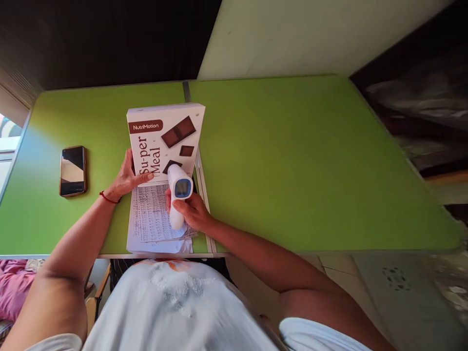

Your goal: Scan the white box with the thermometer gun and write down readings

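Observation:
My left hand (130, 176) grips the lower left side of a white box (164, 119) printed "NutriMotion Su-per Meal" with brown chocolate pieces, thumb across its front. The box is held up, its front toward me. In my right hand (195, 210) is a white infrared thermometer (178, 197), fingers wrapped round its handle. Its blue-rimmed screen faces me and its head is in front of the box's lower right part. Whether it touches the box I cannot tell. Under both lies a stack of handwritten papers (153, 229), its upper part hidden by the box.
A phone (73, 170) in a brown case lies on the left of the green folding table (292, 161). A metal-edged seam divides the tabletop. A dark panel (109, 39) and a pale wall (292, 36) stand behind it. Pink cloth (16, 287) is below at the left.

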Demonstrator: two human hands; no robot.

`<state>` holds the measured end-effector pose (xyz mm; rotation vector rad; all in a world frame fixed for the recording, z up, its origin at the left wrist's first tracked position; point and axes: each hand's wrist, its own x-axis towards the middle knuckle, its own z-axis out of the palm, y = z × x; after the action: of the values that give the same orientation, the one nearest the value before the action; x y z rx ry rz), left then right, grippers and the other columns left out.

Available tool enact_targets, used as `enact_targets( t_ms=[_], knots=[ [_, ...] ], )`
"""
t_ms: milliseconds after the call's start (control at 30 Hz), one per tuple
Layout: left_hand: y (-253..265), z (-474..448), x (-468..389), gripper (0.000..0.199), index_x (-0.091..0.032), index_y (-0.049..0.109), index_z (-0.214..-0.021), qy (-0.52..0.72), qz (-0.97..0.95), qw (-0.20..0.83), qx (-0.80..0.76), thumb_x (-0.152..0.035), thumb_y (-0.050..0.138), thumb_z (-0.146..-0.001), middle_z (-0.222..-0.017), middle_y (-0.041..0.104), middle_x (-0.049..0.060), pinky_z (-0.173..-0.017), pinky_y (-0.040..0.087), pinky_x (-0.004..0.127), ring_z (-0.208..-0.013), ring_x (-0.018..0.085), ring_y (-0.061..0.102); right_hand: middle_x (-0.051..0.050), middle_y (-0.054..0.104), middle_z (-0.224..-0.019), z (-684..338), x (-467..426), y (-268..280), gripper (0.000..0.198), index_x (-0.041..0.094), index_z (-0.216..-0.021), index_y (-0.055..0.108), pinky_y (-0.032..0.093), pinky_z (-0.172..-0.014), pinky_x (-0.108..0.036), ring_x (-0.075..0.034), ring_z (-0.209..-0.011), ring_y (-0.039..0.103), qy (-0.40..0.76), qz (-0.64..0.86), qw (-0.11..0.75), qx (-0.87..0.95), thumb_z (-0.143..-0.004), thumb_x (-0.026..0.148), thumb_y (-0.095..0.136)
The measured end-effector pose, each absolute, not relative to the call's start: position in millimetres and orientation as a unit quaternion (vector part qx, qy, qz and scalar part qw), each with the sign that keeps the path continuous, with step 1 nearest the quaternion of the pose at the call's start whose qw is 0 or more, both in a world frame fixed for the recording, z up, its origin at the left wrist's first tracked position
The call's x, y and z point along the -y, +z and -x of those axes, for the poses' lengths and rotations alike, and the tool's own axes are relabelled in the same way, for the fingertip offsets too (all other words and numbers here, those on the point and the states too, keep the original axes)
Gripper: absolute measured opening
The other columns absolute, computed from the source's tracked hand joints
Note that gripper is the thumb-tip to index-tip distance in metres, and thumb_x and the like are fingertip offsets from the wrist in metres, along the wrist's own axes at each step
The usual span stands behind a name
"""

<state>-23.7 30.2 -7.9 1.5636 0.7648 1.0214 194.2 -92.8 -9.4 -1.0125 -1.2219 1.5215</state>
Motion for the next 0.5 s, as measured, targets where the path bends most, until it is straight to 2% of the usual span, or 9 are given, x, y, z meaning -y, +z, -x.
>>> enact_targets(
  t_ms=[500],
  knots=[
    [-4.3,26.3,-29.6,0.082,-0.024,0.050,-0.134,0.420,-0.651,0.550,-0.311,-0.047,0.096,-0.071,-0.130,0.064,0.011,-0.095,0.060,0.045,-0.117,0.030,0.066,-0.001,0.062,-0.074,-192.9,91.1,-9.8,0.055,0.025,-0.088,0.065,0.052,-0.064,-0.037,-0.019,-0.070,0.058,0.608,0.421,0.472,0.481,-0.076,0.078,0.072]
  ],
)
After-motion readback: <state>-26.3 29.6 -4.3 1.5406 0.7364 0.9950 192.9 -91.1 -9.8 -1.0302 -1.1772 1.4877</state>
